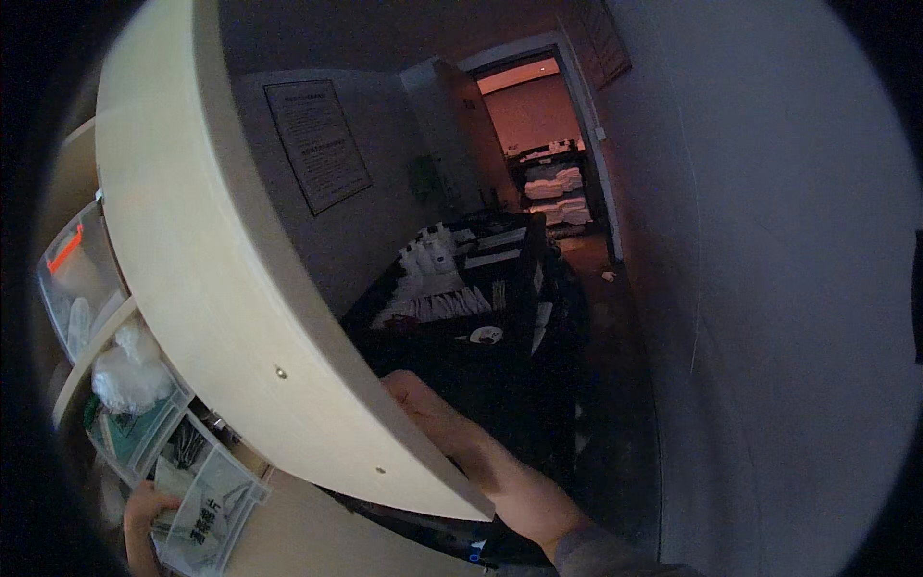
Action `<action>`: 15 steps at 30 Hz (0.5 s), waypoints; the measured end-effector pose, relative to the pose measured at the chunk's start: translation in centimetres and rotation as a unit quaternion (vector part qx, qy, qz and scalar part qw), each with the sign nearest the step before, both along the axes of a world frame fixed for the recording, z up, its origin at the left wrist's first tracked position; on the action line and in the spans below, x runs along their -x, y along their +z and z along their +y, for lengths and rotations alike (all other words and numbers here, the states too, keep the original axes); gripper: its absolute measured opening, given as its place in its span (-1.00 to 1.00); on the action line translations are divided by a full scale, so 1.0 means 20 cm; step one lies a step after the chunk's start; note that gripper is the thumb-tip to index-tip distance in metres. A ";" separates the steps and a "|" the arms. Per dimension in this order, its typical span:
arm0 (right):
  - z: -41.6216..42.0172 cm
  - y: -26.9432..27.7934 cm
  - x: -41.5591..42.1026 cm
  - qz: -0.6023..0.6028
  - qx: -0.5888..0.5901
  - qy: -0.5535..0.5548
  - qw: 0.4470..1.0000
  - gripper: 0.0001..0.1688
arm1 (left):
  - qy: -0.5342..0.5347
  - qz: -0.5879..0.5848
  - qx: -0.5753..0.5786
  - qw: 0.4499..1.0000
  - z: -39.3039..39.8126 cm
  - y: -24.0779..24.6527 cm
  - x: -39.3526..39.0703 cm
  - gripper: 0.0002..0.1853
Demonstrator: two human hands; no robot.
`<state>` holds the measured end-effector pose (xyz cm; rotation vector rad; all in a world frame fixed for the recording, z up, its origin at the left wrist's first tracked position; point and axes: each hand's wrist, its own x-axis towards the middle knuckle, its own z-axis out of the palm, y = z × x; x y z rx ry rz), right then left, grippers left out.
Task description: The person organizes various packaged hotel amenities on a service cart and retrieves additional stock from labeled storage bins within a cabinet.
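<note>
At the lower left my left hand [148,501] is at a clear plastic bin [234,490] that bears writing. Its fingers reach over the bin's edge among packets and green-white contents; whether they grip anything is hidden. My right hand [414,400] is beside the far face of a pale wooden cabinet panel [238,288], its fingers partly covered by the panel's edge. I cannot tell whether it grips the panel.
Above the bin are another clear bin [137,447], a clear plastic bag [133,371] and a box with an orange strip [65,249]. Beyond the panel, a dark table holds white bottles [433,252] and a small white dish [486,335]. A grey wall [779,288] rises at right, near an open doorway.
</note>
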<state>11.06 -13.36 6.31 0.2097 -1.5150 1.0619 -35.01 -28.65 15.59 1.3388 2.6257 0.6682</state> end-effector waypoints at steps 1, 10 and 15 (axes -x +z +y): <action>-0.03 0.03 -0.05 0.003 -0.007 -0.015 1.000 -0.54 | -0.025 0.000 -0.030 0.999 0.00 0.03 -0.06 -0.50; -0.20 -0.12 0.09 -0.020 0.086 -0.042 0.995 -0.58 | -0.096 0.185 -0.140 0.968 -0.10 0.02 -0.18 -0.57; -0.48 -0.19 0.19 0.026 0.192 -0.015 0.981 -0.59 | -0.126 0.082 -0.391 0.908 -0.60 0.34 -0.29 -0.64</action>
